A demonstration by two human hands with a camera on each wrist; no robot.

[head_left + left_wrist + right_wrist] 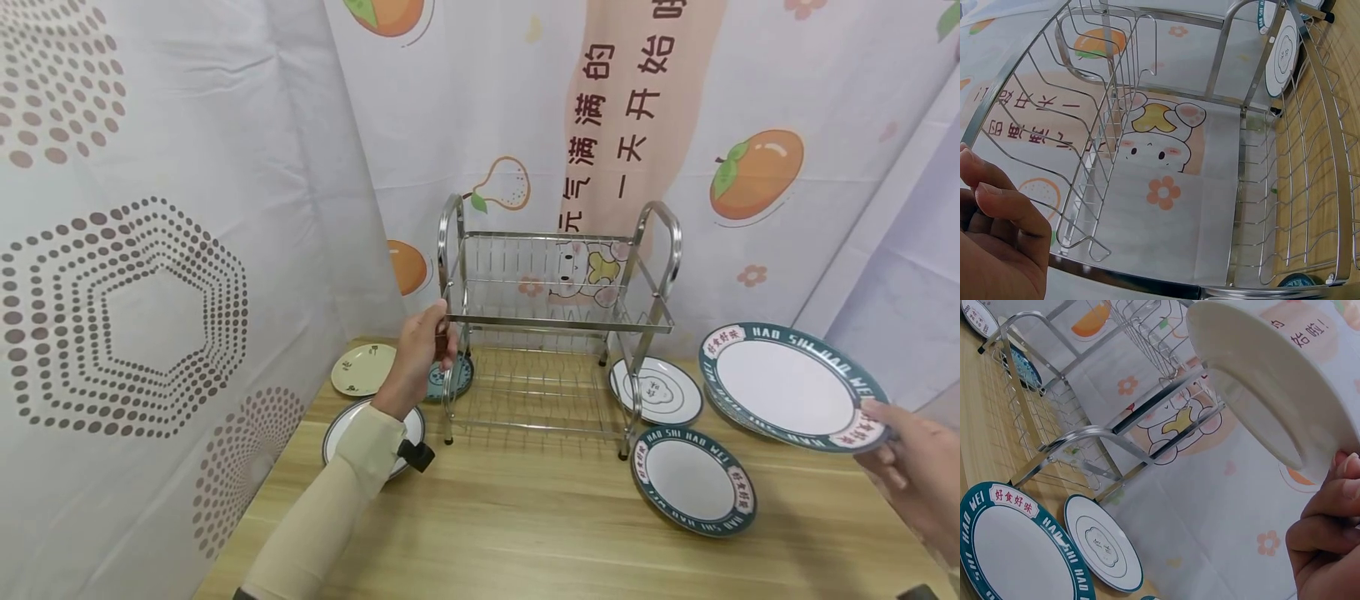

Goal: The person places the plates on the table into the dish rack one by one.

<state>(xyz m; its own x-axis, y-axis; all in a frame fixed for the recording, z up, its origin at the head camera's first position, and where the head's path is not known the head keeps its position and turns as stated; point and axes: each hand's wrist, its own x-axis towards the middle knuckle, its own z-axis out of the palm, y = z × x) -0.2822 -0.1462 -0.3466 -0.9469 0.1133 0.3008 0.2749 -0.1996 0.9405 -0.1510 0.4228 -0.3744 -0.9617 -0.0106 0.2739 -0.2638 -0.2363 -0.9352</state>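
A two-tier metal dish rack stands on the wooden table, its wire shelves bare of plates. My left hand grips the front left corner of its upper tier; in the left wrist view the curled fingers lie against the frame. Off to the right, my right hand pinches the edge of a white plate with a green lettered rim, raised above the table and tilted. The right wrist view shows this plate's pale underside. A matching green-rimmed plate lies near the rack's front right foot.
Right of the rack lies a dark-rimmed white plate; another green-rimmed plate is partly hidden under the raised one. At left are a yellow plate, a blue plate and a white plate behind my forearm. Printed curtains hang behind.
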